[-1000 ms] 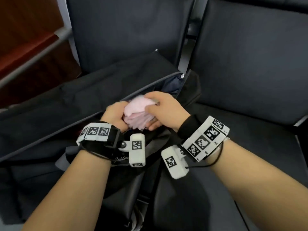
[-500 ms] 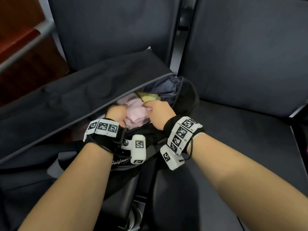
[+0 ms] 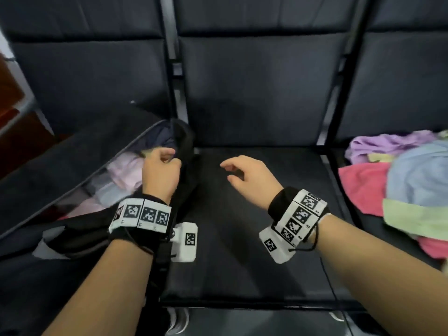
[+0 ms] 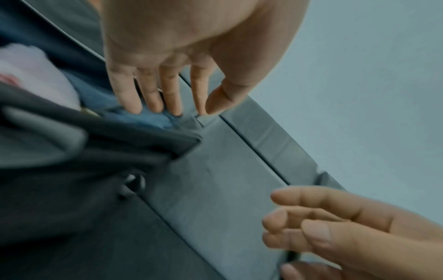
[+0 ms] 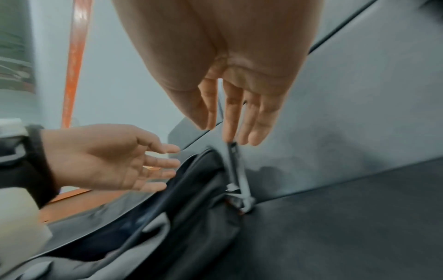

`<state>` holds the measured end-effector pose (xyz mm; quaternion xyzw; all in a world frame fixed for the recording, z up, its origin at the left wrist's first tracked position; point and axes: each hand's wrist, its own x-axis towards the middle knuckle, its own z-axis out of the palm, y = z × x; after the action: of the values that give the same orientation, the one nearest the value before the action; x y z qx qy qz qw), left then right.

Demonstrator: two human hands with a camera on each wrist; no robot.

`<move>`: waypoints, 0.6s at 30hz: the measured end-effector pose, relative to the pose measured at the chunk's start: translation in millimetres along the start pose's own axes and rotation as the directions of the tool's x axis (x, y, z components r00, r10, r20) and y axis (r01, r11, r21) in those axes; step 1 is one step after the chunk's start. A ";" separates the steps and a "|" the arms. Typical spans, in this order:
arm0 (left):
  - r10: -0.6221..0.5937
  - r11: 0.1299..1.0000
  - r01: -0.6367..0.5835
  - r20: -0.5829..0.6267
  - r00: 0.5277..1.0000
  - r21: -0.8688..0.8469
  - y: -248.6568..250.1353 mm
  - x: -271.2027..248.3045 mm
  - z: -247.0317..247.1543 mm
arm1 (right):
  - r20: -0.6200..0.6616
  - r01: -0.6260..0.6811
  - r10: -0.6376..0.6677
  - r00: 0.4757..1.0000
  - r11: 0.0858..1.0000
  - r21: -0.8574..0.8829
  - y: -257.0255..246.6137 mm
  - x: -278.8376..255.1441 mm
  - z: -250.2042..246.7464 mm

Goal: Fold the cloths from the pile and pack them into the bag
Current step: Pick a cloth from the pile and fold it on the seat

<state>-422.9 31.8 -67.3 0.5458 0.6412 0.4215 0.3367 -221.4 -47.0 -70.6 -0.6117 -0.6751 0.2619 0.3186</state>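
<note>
Dim, soft indoor light; motion blur throughout, wide-angle bending at edges.

Black bag (image 3: 60, 166), pink cloth (image 3: 126, 169), checkered black-white wristbands (image 3: 143, 214)

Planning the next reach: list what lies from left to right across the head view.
Open black fabric bag → pale pink folded cloth inside it → left hand → right hand → loose pile of coloured cloths.
</note>
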 end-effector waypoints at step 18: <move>0.039 0.940 -0.293 0.793 0.608 0.178 83.0 -230.6 373.3 | -0.336 -0.663 0.571 0.749 0.657 -0.360 304.8 -233.1 -217.3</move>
<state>-14.5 -126.4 -154.5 0.7746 0.4320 0.0744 0.4559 154.0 -251.4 -179.4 -0.8840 -0.4333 0.1272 0.1205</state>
